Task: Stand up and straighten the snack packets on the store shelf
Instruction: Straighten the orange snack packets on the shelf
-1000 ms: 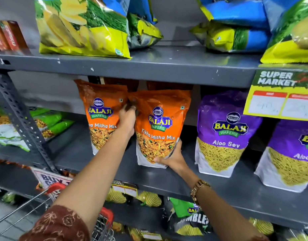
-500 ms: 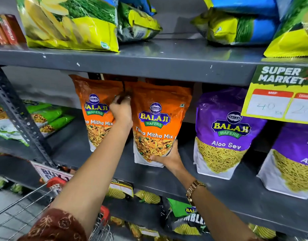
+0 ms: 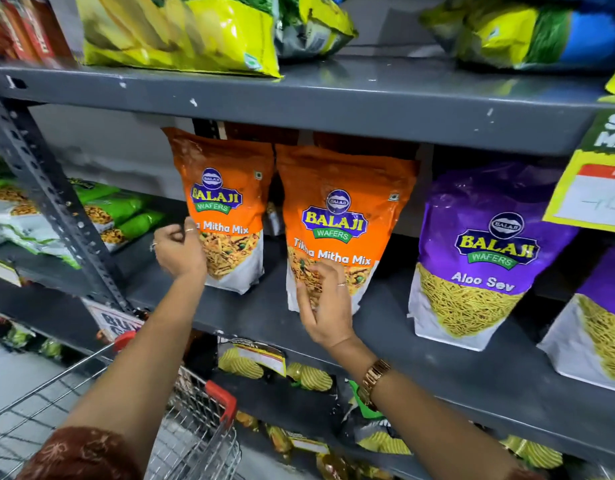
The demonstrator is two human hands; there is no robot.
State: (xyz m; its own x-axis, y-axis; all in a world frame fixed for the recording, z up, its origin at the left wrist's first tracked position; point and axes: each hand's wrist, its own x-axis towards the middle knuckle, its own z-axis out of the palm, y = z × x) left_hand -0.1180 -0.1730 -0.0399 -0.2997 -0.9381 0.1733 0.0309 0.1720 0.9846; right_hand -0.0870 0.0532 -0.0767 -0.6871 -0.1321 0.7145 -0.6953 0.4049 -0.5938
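Observation:
Two orange Balaji Tikha Mitha Mix packets stand upright side by side on the grey middle shelf (image 3: 420,341). My left hand (image 3: 179,251) is at the left edge of the left orange packet (image 3: 226,188), its fingers curled on that edge. My right hand (image 3: 325,303) rests against the lower front of the right orange packet (image 3: 340,188) with its fingers spread. More orange packets stand behind them, mostly hidden. To the right a purple Aloo Sev packet (image 3: 486,258) stands upright, with a second purple packet (image 3: 604,306) cut off by the frame edge.
The upper shelf (image 3: 334,109) hangs low over the packet tops and carries yellow-green chip bags (image 3: 181,32). A yellow price tag (image 3: 590,195) hangs at the right. A perforated steel post (image 3: 53,188) stands left, with green packets (image 3: 126,209) beyond it. A wire shopping cart (image 3: 202,410) sits below my left arm.
My left hand dropped from the gap between the packet tops to the left packet's left edge. My right hand let go of the right packet's bottom corner and opened in front of it.

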